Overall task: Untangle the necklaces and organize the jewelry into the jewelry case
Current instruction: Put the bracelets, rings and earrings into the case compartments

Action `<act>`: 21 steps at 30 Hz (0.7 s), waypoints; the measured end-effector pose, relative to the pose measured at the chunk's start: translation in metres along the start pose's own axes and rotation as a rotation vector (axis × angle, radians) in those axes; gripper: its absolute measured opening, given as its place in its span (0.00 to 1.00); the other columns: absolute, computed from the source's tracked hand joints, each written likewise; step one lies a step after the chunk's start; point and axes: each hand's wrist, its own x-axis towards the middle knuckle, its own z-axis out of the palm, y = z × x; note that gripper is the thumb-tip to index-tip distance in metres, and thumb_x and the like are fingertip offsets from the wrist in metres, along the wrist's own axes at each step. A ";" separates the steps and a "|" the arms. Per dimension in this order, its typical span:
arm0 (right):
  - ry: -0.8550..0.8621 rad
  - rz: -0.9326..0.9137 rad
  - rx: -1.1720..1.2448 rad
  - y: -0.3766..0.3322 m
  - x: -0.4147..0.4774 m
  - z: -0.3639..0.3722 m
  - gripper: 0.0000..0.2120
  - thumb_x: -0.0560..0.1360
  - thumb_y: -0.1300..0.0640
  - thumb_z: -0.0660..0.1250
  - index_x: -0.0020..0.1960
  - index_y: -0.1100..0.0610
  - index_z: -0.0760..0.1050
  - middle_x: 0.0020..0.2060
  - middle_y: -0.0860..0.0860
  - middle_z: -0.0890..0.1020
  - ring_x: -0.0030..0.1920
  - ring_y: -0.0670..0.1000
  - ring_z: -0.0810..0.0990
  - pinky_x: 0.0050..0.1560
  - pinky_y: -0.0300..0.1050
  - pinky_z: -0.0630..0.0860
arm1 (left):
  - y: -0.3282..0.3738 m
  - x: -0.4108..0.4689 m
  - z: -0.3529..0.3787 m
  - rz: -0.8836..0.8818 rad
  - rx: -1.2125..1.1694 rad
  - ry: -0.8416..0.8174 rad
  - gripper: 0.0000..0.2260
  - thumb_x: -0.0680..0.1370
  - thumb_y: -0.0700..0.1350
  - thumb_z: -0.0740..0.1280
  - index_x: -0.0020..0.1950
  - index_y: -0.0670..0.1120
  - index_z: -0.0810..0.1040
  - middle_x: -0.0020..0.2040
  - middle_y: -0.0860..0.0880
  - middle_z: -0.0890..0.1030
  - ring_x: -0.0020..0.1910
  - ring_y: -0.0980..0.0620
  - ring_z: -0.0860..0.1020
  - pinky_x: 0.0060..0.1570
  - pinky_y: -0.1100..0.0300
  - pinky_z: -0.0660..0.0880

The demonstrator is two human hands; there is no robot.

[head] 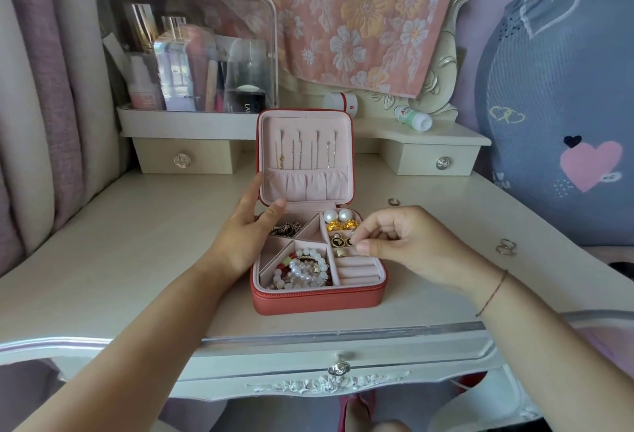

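A coral jewelry case (317, 301) stands open on the dressing table, its lid (305, 157) upright with several necklaces (302, 153) hung inside. Bead and pearl bracelets (302, 270) fill the front left compartment, and two pearl earrings (338, 216) and gold pieces lie at the back right. My left hand (247, 229) rests with straight fingers against the lid's left edge and the case's back left corner. My right hand (408, 243) hovers over the right compartments, thumb and fingertips pinched together on a small earring (351, 242) that is barely visible.
Loose rings lie on the table right of the case: one ring (394, 202) near the back and a pair of rings (506, 247) further right. A clear cosmetics organizer (192, 54) stands at the back left, and two small bottles (413, 118) lie on the raised shelf.
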 end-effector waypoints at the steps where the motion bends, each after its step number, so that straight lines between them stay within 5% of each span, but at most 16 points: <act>1: -0.004 -0.008 -0.011 0.000 0.000 0.001 0.06 0.72 0.66 0.72 0.42 0.55 0.81 0.38 0.50 0.84 0.39 0.44 0.79 0.44 0.33 0.75 | -0.001 0.000 0.000 0.007 -0.002 -0.001 0.28 0.79 0.58 0.62 0.77 0.63 0.56 0.75 0.54 0.66 0.73 0.53 0.66 0.69 0.59 0.61; 7: -0.042 -0.017 -0.086 0.001 0.003 -0.001 0.07 0.73 0.62 0.72 0.41 0.51 0.82 0.40 0.48 0.85 0.40 0.44 0.80 0.47 0.38 0.76 | 0.001 -0.001 0.001 0.021 -0.019 -0.007 0.27 0.79 0.56 0.62 0.77 0.62 0.56 0.74 0.54 0.67 0.66 0.55 0.72 0.66 0.61 0.64; 11: -0.085 0.013 -0.061 0.001 0.006 -0.003 0.07 0.73 0.61 0.72 0.42 0.50 0.83 0.43 0.47 0.86 0.50 0.47 0.83 0.58 0.42 0.76 | 0.003 -0.002 0.002 0.024 -0.027 0.001 0.27 0.80 0.55 0.62 0.77 0.62 0.57 0.73 0.54 0.69 0.61 0.59 0.75 0.62 0.64 0.66; 18: 0.011 0.040 -0.030 0.001 0.009 0.005 0.06 0.72 0.63 0.73 0.40 0.53 0.82 0.42 0.52 0.86 0.47 0.49 0.84 0.55 0.42 0.78 | -0.001 0.000 0.001 -0.001 -0.043 -0.008 0.27 0.79 0.56 0.64 0.76 0.64 0.57 0.72 0.49 0.71 0.65 0.53 0.74 0.68 0.58 0.66; 21: 0.095 0.027 -0.019 0.005 0.005 0.011 0.06 0.71 0.63 0.74 0.38 0.53 0.82 0.34 0.46 0.84 0.35 0.42 0.78 0.41 0.35 0.74 | -0.004 0.002 0.001 -0.009 -0.047 -0.015 0.27 0.78 0.57 0.65 0.75 0.66 0.58 0.70 0.48 0.72 0.66 0.51 0.74 0.70 0.54 0.66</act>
